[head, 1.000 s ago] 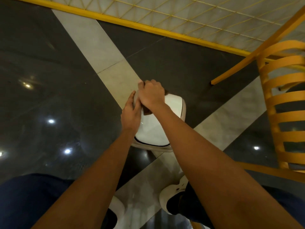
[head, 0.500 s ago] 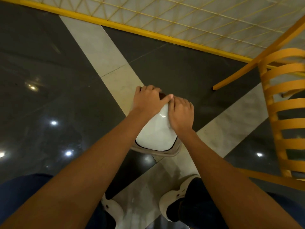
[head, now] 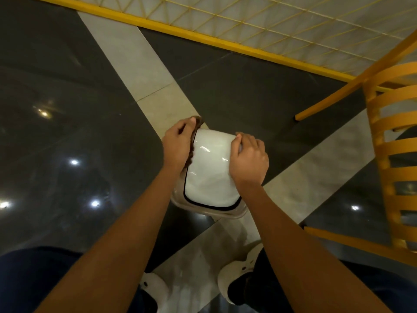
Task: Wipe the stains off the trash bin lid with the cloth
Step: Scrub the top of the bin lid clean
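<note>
A dark glossy floor (head: pixel 67 109) crossed by pale stone bands spreads around the white trash bin lid (head: pixel 209 168), which sits near the middle of the view, just beyond the person's white shoes (head: pixel 155 290). A yellow slatted chair (head: pixel 394 154) stands well to the right of the lid. The lid is shut on its bin, with a dark seam round its near edge. The right hand (head: pixel 248 161) clamps the lid's right edge, thumb on the top surface and fingers curled down over the side. The left hand (head: pixel 178 145) is at the lid's left edge, fingers bent round a brown cloth (head: pixel 199 120) and pressing it against that side. The cloth shows only as a strip between palm and lid and a tuft at the far left corner.
</note>
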A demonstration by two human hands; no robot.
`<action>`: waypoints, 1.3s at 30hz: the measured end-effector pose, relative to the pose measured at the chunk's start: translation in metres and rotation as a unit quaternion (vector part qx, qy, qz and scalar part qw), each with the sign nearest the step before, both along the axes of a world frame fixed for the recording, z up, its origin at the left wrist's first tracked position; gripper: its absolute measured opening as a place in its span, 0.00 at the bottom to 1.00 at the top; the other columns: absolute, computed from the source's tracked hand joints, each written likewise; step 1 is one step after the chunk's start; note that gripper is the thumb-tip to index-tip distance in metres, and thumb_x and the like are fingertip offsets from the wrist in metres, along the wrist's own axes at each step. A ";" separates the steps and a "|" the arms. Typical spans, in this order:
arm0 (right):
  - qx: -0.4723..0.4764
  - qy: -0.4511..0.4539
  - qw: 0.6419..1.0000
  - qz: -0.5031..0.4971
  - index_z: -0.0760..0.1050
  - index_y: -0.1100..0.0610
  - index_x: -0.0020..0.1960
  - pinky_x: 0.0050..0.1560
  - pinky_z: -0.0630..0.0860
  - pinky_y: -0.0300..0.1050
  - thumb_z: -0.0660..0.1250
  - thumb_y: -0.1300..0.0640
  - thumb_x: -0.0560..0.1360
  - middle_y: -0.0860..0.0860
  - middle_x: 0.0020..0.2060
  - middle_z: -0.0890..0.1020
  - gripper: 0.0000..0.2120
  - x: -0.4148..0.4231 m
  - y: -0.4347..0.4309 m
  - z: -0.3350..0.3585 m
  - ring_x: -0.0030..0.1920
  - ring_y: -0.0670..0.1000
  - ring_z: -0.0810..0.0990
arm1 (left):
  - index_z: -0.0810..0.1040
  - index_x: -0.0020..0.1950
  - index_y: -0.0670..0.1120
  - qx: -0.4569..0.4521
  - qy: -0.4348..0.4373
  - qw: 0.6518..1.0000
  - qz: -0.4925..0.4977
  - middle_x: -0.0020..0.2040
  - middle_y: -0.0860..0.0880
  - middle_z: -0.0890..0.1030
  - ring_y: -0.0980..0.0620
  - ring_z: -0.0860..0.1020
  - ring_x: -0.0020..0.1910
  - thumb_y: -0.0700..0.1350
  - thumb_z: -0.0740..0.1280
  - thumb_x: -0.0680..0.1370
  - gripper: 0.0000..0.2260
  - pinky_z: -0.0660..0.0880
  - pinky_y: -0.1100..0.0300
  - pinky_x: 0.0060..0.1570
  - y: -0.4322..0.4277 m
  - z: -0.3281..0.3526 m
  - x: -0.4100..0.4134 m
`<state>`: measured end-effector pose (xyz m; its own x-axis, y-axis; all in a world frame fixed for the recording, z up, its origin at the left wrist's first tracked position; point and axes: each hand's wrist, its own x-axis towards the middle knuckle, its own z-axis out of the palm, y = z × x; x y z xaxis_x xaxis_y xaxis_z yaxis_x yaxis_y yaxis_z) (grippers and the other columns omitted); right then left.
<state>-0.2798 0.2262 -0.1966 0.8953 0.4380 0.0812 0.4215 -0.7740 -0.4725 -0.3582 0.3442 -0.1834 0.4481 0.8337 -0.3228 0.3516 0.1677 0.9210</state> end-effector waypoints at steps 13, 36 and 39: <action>0.016 -0.021 1.000 0.010 0.80 0.57 0.53 0.47 0.76 0.47 0.48 0.49 0.77 0.52 0.47 0.83 0.24 0.002 -0.001 -0.002 0.50 0.54 0.78 | 0.79 0.60 0.48 -0.036 0.019 0.998 0.048 0.54 0.49 0.81 0.52 0.77 0.56 0.54 0.58 0.80 0.16 0.72 0.50 0.62 -0.022 -0.033 -0.040; 0.000 -0.039 0.999 0.001 0.78 0.58 0.57 0.55 0.74 0.51 0.49 0.51 0.78 0.54 0.51 0.83 0.22 -0.001 0.002 -0.001 0.53 0.55 0.78 | 0.79 0.53 0.45 0.192 0.325 0.838 -0.395 0.48 0.46 0.79 0.48 0.76 0.45 0.53 0.57 0.79 0.15 0.73 0.53 0.51 0.031 0.010 0.061; -0.014 -0.034 0.999 0.008 0.76 0.58 0.61 0.58 0.72 0.52 0.49 0.52 0.79 0.54 0.55 0.81 0.21 -0.001 0.001 -0.003 0.57 0.56 0.77 | 0.78 0.51 0.43 0.241 0.335 0.811 -0.415 0.45 0.44 0.78 0.47 0.75 0.44 0.51 0.57 0.80 0.15 0.72 0.54 0.48 0.011 0.013 0.078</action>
